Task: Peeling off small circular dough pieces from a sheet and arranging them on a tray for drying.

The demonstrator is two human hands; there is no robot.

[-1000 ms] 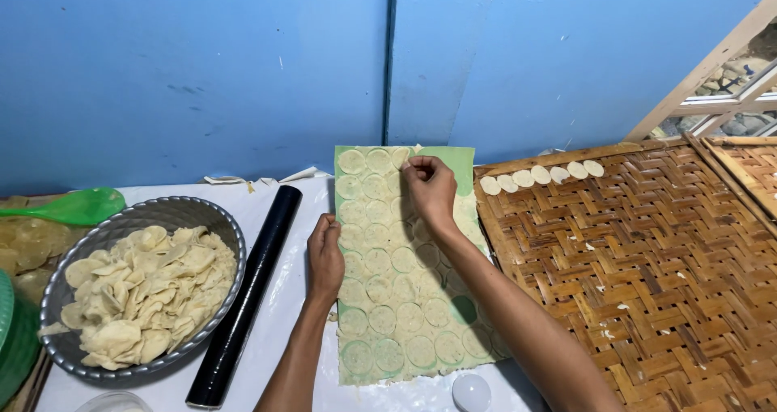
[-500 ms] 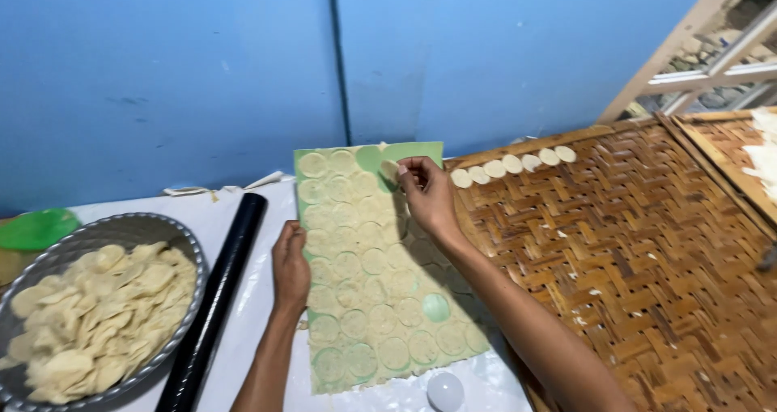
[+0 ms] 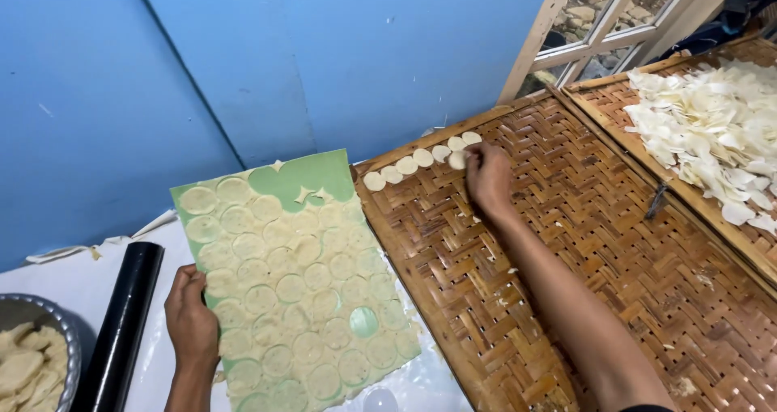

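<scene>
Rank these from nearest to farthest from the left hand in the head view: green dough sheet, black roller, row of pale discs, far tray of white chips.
1. Green dough sheet, under the left hand.
2. Black roller, just left.
3. Row of pale discs, upper woven tray.
4. White chips, far right tray.

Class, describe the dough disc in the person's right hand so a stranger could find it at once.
Find the large woven bamboo tray beside the green mat. Along its far edge runs a short row of pale round dough discs. The one meant is pinched by the right hand, just below the row's end.

Green mat [image 3: 303, 177] under pale cream dough sheet [image 3: 299, 299], brown woven tray [image 3: 518, 299], blue wall [image 3: 243, 72].
</scene>
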